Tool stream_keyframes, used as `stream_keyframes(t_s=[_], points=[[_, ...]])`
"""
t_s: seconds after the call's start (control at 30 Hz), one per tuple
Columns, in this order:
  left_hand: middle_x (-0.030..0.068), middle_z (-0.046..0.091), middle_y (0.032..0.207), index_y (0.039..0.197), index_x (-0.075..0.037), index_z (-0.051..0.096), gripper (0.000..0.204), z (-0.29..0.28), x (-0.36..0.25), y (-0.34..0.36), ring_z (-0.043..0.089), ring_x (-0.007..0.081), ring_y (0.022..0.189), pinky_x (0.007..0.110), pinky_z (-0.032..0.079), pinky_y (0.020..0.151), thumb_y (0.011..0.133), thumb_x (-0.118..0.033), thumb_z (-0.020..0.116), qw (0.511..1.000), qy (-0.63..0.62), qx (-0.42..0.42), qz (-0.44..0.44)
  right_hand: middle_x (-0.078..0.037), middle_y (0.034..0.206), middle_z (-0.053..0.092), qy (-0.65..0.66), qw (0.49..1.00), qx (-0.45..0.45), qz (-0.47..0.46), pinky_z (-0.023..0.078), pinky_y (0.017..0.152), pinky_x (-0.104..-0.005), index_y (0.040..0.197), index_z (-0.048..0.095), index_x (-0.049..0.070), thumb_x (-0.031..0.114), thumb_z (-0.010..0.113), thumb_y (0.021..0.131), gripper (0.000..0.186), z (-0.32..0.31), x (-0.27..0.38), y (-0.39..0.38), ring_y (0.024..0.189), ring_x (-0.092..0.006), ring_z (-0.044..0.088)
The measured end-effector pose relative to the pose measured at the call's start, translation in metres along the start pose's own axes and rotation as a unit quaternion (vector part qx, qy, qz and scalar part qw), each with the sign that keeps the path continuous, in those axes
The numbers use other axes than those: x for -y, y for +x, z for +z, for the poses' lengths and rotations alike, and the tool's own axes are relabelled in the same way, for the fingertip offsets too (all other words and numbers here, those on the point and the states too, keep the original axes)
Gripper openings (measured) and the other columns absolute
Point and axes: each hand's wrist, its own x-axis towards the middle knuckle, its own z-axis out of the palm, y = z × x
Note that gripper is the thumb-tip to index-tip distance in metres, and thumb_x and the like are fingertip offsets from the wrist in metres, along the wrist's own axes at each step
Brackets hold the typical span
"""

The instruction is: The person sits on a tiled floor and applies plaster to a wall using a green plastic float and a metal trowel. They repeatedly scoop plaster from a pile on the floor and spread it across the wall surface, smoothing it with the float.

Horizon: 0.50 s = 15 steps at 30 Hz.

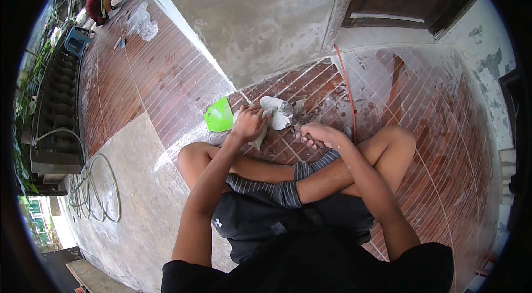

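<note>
I sit cross-legged on red tiles, both hands in front of my shins. My left hand is closed round a whitish, limp bag, whose tail hangs below the fingers. Just right of these fingers is a rounded white lump; whether it is part of the bag I cannot tell. My right hand is apart from the lump, to its right. Its fingers are curled and smudged grey; what they hold, if anything, is too small to make out. A bright green plastic scraper lies left of my left hand.
Ahead is a bare plaster wall, and an orange cable crosses the tiles at its right. A coiled hose lies on concrete at left. Another person sits far left, near a blue stool and a white sheet.
</note>
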Motion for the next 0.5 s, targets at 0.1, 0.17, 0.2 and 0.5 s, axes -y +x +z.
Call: stream_keyframes(t_s=[0.1, 0.17, 0.2, 0.5], points=[[0.0169, 0.068, 0.091, 0.101, -0.002, 0.064, 0.026, 0.001, 0.002, 0.001, 0.061, 0.0313, 0.099, 0.045, 0.039, 0.090, 0.095, -0.024, 0.052, 1.000, 0.012, 0.021, 0.008, 0.003, 0.070, 0.047, 0.011, 1.000, -0.001, 0.004, 0.038, 0.043, -0.0228, 0.105, 0.055, -0.002, 0.014, 0.046, 0.089, 0.024, 0.000, 0.000, -0.001, 0.052, -0.0054, 0.042], [0.0180, 0.068, 0.092, 0.102, -0.001, 0.063, 0.025, 0.002, 0.004, 0.001, 0.061, 0.0318, 0.099, 0.045, 0.039, 0.090, 0.093, -0.022, 0.052, 0.999, 0.014, 0.026, 0.019, 0.003, 0.070, 0.047, 0.023, 1.000, 0.000, 0.005, 0.037, 0.043, -0.0224, 0.105, 0.055, -0.001, 0.015, 0.046, 0.089, 0.024, -0.001, 0.000, 0.000, 0.052, -0.0053, 0.041], [0.0177, 0.068, 0.092, 0.101, -0.001, 0.063, 0.026, 0.003, 0.005, 0.001, 0.061, 0.0314, 0.100, 0.045, 0.039, 0.091, 0.094, -0.024, 0.052, 0.999, 0.022, 0.032, 0.017, 0.003, 0.070, 0.047, 0.020, 1.000, -0.004, 0.005, 0.037, 0.043, -0.0222, 0.104, 0.055, -0.001, 0.015, 0.046, 0.089, 0.024, -0.002, 0.000, 0.000, 0.052, -0.0052, 0.041], [0.0211, 0.068, 0.095, 0.101, 0.000, 0.067, 0.029, 0.009, 0.005, -0.004, 0.060, 0.0367, 0.105, 0.049, 0.038, 0.097, 0.089, -0.024, 0.056, 0.999, 0.012, -0.026, -0.031, 0.005, 0.069, 0.045, 0.058, 0.997, 0.028, 0.036, 0.033, 0.044, -0.0217, 0.101, 0.055, 0.003, 0.018, 0.047, 0.087, 0.023, -0.022, 0.002, -0.015, 0.051, -0.0041, 0.038]])
